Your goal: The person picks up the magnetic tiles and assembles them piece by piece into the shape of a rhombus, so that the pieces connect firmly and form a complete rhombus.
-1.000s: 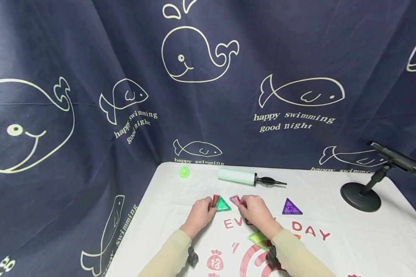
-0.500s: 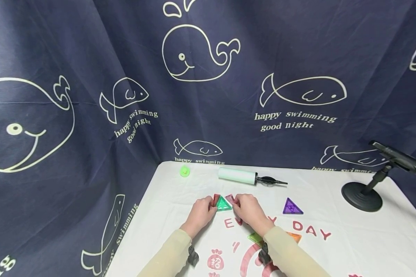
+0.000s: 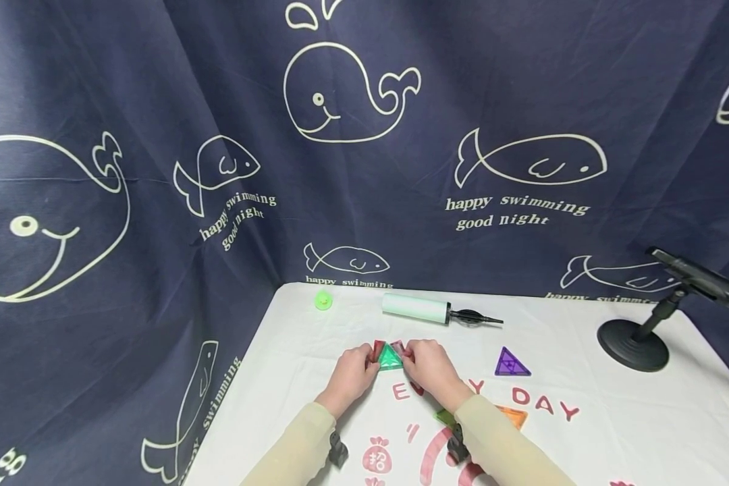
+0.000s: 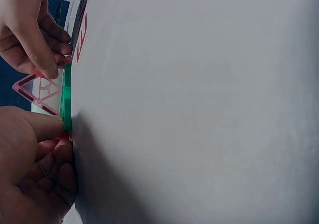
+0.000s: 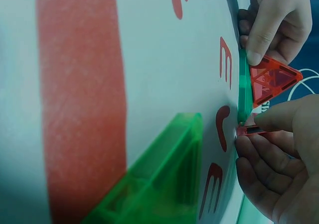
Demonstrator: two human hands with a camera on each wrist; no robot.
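A green triangular magnetic tile (image 3: 391, 358) lies flat on the white cloth between the hands. My left hand (image 3: 349, 374) pinches a red triangular tile (image 5: 274, 80), which stands up along the green tile's left side; its thumb touches the green tile's edge. On the opposite side, my right hand (image 3: 431, 368) pinches a pink triangular tile (image 4: 42, 92) between thumb and fingers. That pink tile stands raised at the green tile's right side; whether their edges touch is partly hidden by my fingers.
A purple triangular tile (image 3: 512, 363) lies to the right. Near my right forearm are a yellow-green tile (image 5: 159, 179) and an orange tile (image 3: 515, 416), both partly covered. Behind are a hand pump (image 3: 416, 308), a small green duck (image 3: 323, 301) and a black stand (image 3: 633, 345).
My right hand has moved left, bringing the pink tile from a gap away to the green tile's right side. My left hand and the red tile have stayed nearly still.
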